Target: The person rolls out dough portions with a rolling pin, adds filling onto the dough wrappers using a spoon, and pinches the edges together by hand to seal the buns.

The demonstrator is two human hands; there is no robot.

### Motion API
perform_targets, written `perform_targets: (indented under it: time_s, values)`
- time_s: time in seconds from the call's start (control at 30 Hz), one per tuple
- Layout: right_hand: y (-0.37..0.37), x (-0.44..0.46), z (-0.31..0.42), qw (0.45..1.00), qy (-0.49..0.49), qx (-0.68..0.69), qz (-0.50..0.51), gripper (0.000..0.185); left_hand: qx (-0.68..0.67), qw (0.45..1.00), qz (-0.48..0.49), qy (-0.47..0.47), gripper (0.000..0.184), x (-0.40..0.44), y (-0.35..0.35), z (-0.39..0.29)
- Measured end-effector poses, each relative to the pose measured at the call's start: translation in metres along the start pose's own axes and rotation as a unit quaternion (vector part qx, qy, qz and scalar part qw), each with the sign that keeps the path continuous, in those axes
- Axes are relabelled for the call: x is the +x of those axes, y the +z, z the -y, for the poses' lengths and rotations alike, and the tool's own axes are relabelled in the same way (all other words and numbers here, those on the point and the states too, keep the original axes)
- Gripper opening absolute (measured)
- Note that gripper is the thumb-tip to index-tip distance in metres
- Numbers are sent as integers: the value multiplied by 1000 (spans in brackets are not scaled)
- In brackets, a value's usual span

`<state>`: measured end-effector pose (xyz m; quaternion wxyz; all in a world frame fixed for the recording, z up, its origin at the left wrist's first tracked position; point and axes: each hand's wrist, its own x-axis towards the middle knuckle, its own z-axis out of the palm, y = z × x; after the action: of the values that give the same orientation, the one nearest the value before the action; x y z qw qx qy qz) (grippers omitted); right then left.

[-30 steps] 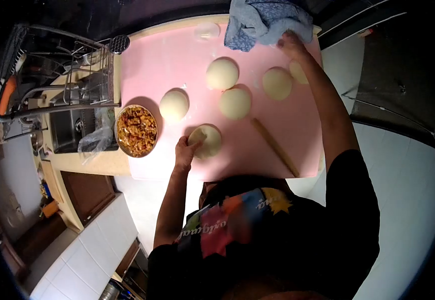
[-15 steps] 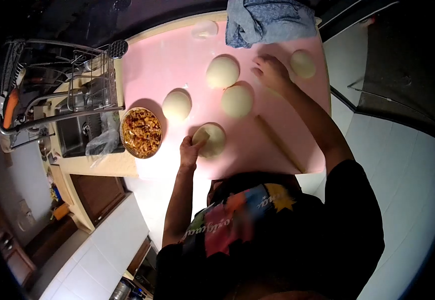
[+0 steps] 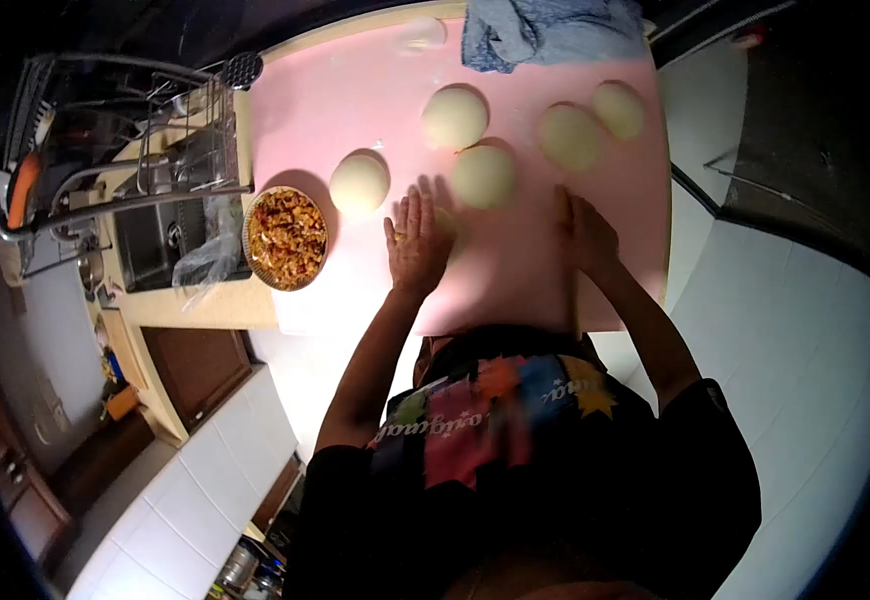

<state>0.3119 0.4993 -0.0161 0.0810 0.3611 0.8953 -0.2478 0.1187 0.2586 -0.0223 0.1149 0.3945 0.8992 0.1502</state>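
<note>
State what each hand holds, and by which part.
Right hand: seemingly the rolling pin, toward its far end, but the grip is unclear. Left hand: open, nothing visibly gripped.

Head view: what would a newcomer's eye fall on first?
Probably the bright pink mat, with pale dough-like rounds scattered over it. Next, perhaps, the dish of reddish-brown chopped food at the mat's left edge, then the blue cloth at its far edge, toward the right.

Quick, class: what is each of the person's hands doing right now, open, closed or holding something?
Left hand: open, fingers extended, nothing visibly held.
Right hand: at the rolling pin; its grip cannot be told.
</note>
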Motion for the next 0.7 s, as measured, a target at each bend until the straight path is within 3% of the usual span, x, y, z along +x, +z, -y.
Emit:
perform_targets:
  time_s: [0.07,0.17,0.27,0.37,0.4,0.43,0.5,0.57,0.6,0.63,0.7]
  values:
    - [-26,-5,29,997,34,46,58,56,75,995,11,64,80,1,0,-9]
    - [2,-11,21,999,20,21,-28,57,122,990,28,61,81,4,-6,-16]
    - [-14,-23,38,997,65,44,10,59,103,993,17,58,82,4,6,-1]
    - [14,-42,24,997,5,-43,-69,62,102,993,49,30,78,-9,-10,-6]
    - [8,-52,33,997,-1,-41,-72,62,112,989,47,87,77,-11,-12,-5]
    - [-6,-65,43,997,46,3,-59,63,121,981,47,144,75,-14,-13,-4]
    - [-6,-81,51,993,90,47,-55,64,112,985,45,123,75,-9,0,2]
    - [12,-96,40,976,180,70,-97,62,38,993,35,110,70,-6,5,11]
    - [23,-105,31,979,168,69,-94,62,-118,988,44,93,68,-1,17,30]
    - [35,-118,22,971,161,107,-141,65,-115,989,38,83,68,-2,14,39]
    - [51,-139,17,959,149,151,-187,68,-354,933,-59,30,67,-5,0,44]
